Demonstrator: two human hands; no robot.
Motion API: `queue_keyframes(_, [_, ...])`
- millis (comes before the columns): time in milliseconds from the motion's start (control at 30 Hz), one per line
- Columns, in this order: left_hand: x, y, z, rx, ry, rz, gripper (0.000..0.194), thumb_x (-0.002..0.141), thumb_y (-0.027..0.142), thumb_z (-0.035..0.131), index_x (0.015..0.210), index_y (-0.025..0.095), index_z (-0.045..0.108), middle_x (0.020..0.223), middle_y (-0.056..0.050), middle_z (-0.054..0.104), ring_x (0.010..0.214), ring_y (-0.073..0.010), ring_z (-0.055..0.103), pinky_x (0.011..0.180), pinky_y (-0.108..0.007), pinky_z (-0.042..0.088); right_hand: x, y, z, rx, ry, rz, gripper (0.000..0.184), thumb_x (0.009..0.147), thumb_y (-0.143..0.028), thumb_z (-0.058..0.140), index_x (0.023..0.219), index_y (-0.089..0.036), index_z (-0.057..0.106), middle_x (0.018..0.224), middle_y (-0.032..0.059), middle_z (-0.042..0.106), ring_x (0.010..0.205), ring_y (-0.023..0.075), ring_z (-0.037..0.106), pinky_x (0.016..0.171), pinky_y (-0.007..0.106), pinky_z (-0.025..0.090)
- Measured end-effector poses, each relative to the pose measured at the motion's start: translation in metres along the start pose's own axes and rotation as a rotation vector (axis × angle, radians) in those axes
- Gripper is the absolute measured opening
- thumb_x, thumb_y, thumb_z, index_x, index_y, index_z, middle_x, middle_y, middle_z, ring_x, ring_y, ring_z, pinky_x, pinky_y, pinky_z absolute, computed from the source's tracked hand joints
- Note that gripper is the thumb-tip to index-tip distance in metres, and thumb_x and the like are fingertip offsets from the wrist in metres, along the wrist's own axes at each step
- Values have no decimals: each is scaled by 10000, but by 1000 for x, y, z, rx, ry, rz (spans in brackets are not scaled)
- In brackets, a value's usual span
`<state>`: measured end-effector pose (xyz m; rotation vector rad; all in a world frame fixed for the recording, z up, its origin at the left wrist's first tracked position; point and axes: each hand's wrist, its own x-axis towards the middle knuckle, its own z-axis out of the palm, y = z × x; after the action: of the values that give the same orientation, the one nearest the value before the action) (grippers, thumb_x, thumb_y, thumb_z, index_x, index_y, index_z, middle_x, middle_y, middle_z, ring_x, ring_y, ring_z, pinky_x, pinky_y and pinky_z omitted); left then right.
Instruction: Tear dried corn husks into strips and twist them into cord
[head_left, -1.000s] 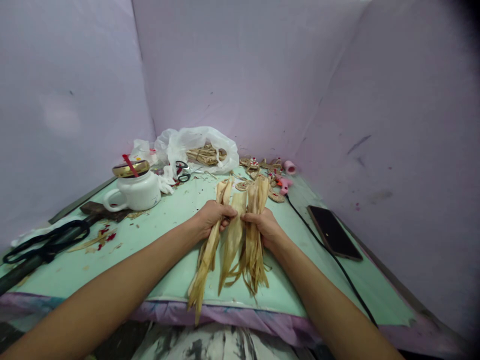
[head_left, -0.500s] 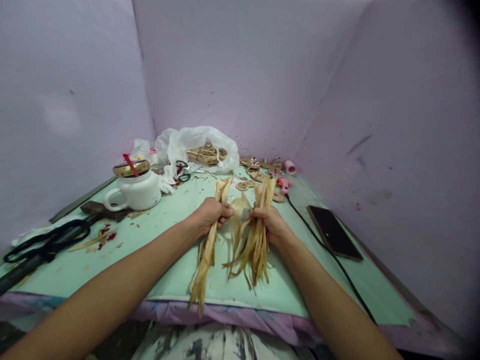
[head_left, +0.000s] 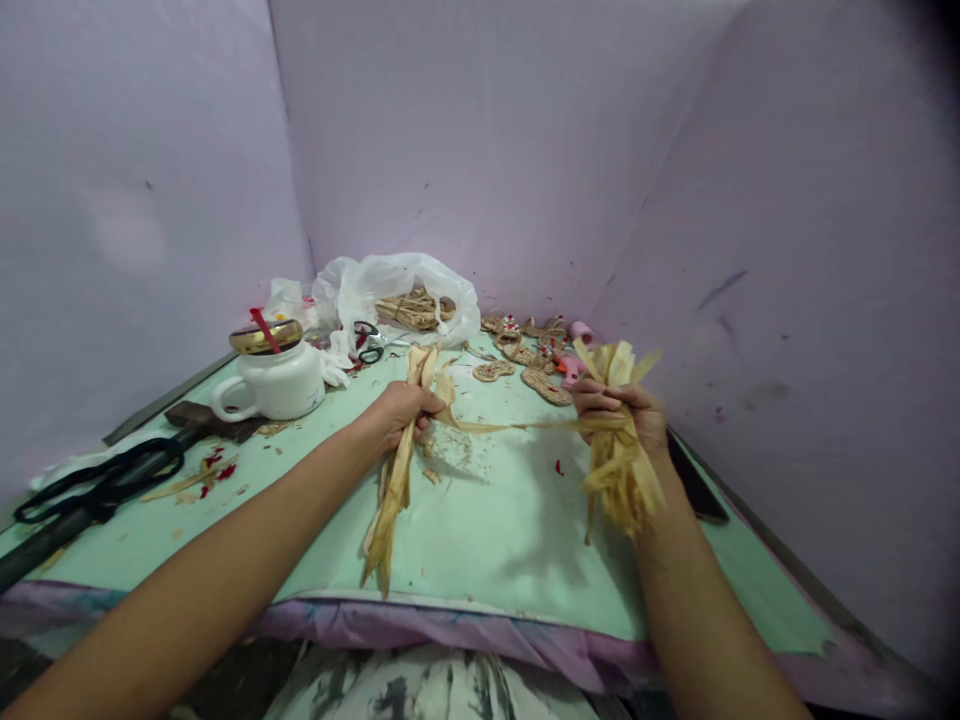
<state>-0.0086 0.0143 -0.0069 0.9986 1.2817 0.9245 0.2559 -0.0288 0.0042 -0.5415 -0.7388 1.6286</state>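
My left hand [head_left: 401, 412] is closed around a thin bundle of dry husk strips [head_left: 394, 500], whose pale ends stick up above the fingers and whose tails hang toward the table's front edge. My right hand [head_left: 626, 410] grips a fuller, ragged bunch of dry husks [head_left: 622, 480] above the right part of the table. One narrow husk strip [head_left: 510, 427] stretches almost level between the two hands. Part of the right bunch hides the palm. Small woven pieces [head_left: 546, 386] lie on the table beyond the hands.
On the left stand a white mug [head_left: 281, 382] with a gold lid and large black-handled shears [head_left: 97, 490]. Small scissors [head_left: 367, 343] and a plastic bag [head_left: 352, 285] of husks lie behind. A pink glue gun [head_left: 571, 370] and a phone [head_left: 694, 480] are at right. Walls enclose the table.
My right hand has moved right and away from my left with its bunch, drawing a strip taut between them. My left hand has shifted slightly left. More woven pieces show.
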Motion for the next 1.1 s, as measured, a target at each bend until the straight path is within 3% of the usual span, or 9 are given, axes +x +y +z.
queue_keyframes(167, [2, 3, -5, 89, 29, -42, 170, 586, 85, 599, 542, 141, 444, 366, 37, 386, 282, -54, 313, 269, -169, 221, -8, -7, -9, 222, -125, -125, 221, 622, -95, 513, 832, -161, 533, 630, -67, 504, 374, -11, 313, 305, 88, 215])
queue_keyframes(267, [1, 2, -4, 61, -38, -54, 156, 598, 102, 583, 532, 140, 447, 354, 35, 382, 281, -54, 303, 268, -165, 208, -6, -3, -4, 213, -109, -100, 234, 614, -96, 538, 839, -162, 550, 632, -59, 512, 390, -1, 335, 304, 91, 241])
queue_keyframes(433, [-12, -2, 7, -4, -243, -46, 120, 597, 127, 581, 549, 137, 472, 354, 46, 371, 296, -47, 296, 286, -155, 195, 9, 35, 21, 18, 32, 199, 284, 575, -130, 642, 851, -142, 575, 503, -78, 408, 392, 17, 329, 321, 96, 274])
queue_keyframes(500, [-19, -4, 14, 26, -265, -2, 117, 589, 143, 597, 556, 138, 485, 349, 52, 370, 295, -46, 296, 292, -158, 196, 15, 55, 30, -13, 95, 348, 257, 551, -108, 674, 789, -127, 578, 453, -87, 369, 374, 19, 315, 318, 103, 283])
queue_keyframes(600, [-29, -8, 23, 86, -245, 99, 115, 582, 153, 605, 547, 140, 496, 339, 55, 373, 291, -50, 305, 295, -169, 194, 18, 78, 37, -17, 143, 376, 196, 563, -144, 702, 704, -133, 566, 435, -81, 381, 368, 22, 335, 326, 112, 309])
queue_keyframes(733, [-33, -11, 29, 121, -235, 200, 147, 563, 146, 612, 504, 146, 477, 330, 62, 365, 287, -54, 314, 305, -184, 209, 14, 86, 40, -88, 153, 331, 176, 548, -152, 714, 631, -130, 560, 467, -42, 478, 390, 27, 393, 319, 108, 301])
queue_keyframes(867, [-33, -11, 29, 110, -235, 209, 160, 548, 138, 606, 488, 152, 459, 330, 66, 367, 287, -55, 317, 307, -189, 215, 11, 89, 43, -219, 153, 261, 197, 504, -129, 711, 677, -116, 621, 544, -9, 577, 411, 42, 439, 327, 134, 310])
queue_keyframes(1100, [-33, -14, 30, 182, -167, 232, 195, 535, 110, 568, 433, 162, 410, 312, 63, 356, 285, -58, 318, 318, -197, 220, 9, 93, 45, -531, 209, 44, 298, 455, -179, 746, 724, -122, 629, 599, -7, 605, 469, 75, 473, 380, 176, 325])
